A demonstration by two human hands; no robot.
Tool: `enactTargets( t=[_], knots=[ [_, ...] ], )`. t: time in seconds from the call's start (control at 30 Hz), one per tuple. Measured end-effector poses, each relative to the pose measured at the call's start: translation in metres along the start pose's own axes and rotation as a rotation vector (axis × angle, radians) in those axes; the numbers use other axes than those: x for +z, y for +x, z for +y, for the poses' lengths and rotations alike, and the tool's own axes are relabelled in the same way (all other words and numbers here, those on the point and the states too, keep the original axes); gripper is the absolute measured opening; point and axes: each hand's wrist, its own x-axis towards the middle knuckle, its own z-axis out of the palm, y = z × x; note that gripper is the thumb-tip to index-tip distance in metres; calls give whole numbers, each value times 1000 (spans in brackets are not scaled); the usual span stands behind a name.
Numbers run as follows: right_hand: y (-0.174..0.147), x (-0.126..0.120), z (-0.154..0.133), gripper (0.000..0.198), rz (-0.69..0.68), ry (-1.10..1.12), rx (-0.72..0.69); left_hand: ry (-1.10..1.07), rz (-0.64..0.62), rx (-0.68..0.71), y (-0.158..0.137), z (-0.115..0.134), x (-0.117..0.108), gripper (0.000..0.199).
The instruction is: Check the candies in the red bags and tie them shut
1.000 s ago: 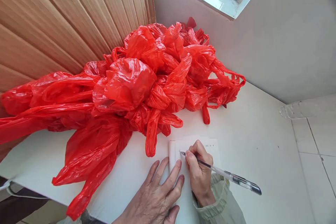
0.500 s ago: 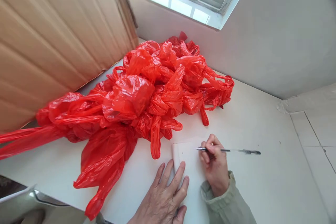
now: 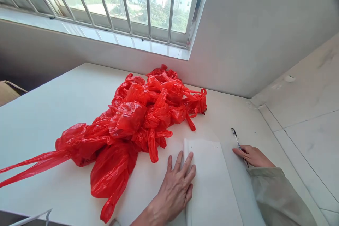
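Notebook [image 3: 212, 190] on a white table [image 3: 66, 102], head view: it lies flat in the lower middle, its lower end running out of the picture, with small dark marks near the upper corners of the page. The person's left hand [image 3: 177, 187] rests palm down across the notebook's left edge, its fingers spread apart, some tips on the page and others on the table beside it. The right hand [image 3: 254, 156], in a grey-green sleeve [image 3: 280, 192], is well apart from the left, on the table to the right of the notebook. It lies over a pen [image 3: 235, 136], whose dark upper end points away from the person and whose lower part is partly covered by the fingers; whether these are clamped on the pen or merely resting against it cannot be told. A heap of crumpled red plastic bags [image 3: 129, 118] spreads over the table from near the window wall toward the lower left, one loop hanging close to the notebook's upper left corner. Behind the heap stands a window [image 3: 127, 3] with metal bars above a pale sill [image 3: 119, 40]; pale tiles [image 3: 312, 148] border the table at right, and part of a cardboard box [image 3: 9, 92] shows at the far left.
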Motion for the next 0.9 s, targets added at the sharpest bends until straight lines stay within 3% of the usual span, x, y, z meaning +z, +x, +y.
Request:
enactTargets(
  t=[0.23,0.33,0.4,0.47,0.53,0.63,0.77,0.9],
  knots=[
    [4,10,2,49,82,-55,77,46,56,-52,28,-2,-5,54],
    [-9,11,-2,46,151,-98,126,58,56,-31,17,-1,-17,72],
    [-29,16,-15,42,271,-141,119,36,68,40,0,-2,-29,70],
    [-55,32,-39,40,448,-147,-10,-2,90,136,-23,-6,-41,50],
    [-82,61,-71,42,583,-71,-260,-30,139,232,-47,-11,-53,36],
    [-113,114,-119,47,624,-19,-462,-7,298,273,-83,-21,-69,45],
    [-128,161,-149,46,708,-76,-402,138,593,-82,-121,-41,-83,64],
    [-126,164,-149,46,737,-102,-351,320,801,-419,-138,-74,-77,83]
  ],
)
